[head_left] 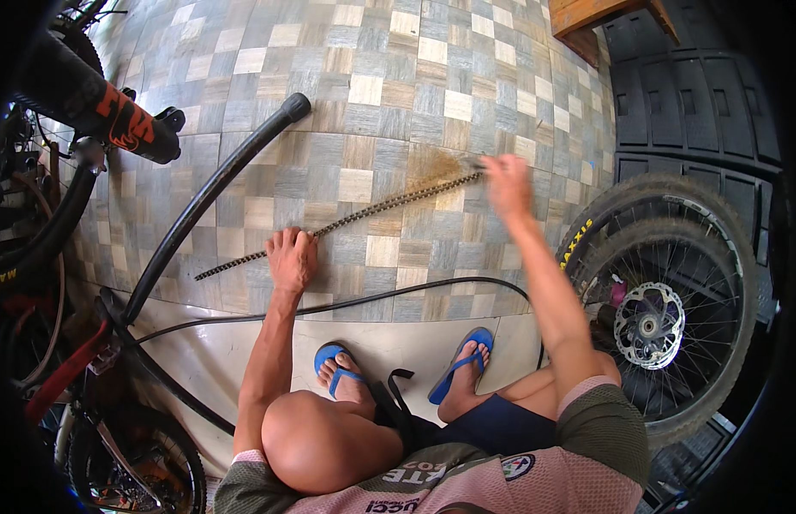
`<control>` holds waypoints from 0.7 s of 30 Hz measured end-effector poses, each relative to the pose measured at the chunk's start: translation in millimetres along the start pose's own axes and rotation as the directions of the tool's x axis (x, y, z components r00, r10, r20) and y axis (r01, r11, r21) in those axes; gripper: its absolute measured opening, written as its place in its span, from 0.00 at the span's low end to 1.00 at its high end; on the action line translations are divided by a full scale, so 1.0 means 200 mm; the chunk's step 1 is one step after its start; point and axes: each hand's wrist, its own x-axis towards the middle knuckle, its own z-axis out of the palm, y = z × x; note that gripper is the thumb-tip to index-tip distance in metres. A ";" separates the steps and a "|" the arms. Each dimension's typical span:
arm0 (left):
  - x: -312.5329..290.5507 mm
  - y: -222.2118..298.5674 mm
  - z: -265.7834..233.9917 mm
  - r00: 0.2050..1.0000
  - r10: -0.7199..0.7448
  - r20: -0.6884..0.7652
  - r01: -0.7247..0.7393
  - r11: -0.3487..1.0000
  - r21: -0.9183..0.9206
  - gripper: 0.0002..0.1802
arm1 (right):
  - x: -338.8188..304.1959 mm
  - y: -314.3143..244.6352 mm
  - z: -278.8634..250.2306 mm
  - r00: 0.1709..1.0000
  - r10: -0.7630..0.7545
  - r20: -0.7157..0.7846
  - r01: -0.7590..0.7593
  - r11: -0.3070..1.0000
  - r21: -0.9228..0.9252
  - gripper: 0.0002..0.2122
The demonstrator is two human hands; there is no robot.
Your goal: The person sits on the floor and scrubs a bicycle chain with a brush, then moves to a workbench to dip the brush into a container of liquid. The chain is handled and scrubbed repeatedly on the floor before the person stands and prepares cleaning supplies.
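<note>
A dark bicycle chain (pixel 381 206) lies stretched slantwise over the tiled floor, from near left to far right. My left hand (pixel 291 255) is closed over it, fingers pressing it to the floor, and its loose end sticks out to the left. At the chain's far right end is my right hand (pixel 507 182), smeared by motion. Its fingers are pinched together around a small dark thing that I cannot make out. Next to this end, a brown, rust-like smear (pixel 436 167) covers some tiles.
A thick black tube (pixel 201 201) lies at the left, and a thin black hose (pixel 389 293) crosses before my feet. Bicycle parts (pixel 128 120) crowd the left side. Bicycle wheels (pixel 724 257) lie at the right by black panels (pixel 698 94). A wooden stool (pixel 586 17) stands far right.
</note>
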 end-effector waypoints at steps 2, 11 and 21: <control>0.00 0.00 0.00 1.000 -0.003 0.000 0.003 1.000 0.016 0.06 | -0.21 -0.21 0.28 0.982 -0.108 0.152 0.110 0.994 -0.001 0.23; 0.00 -0.01 0.00 1.000 0.029 -0.008 -0.029 0.999 0.015 0.07 | 0.08 0.15 -0.06 0.966 -0.256 0.040 0.247 0.864 -0.438 0.20; -0.01 0.00 0.00 0.999 0.018 -0.031 -0.018 1.000 -0.006 0.07 | -0.23 -0.10 0.47 0.843 -0.247 0.478 0.352 0.925 -0.144 0.15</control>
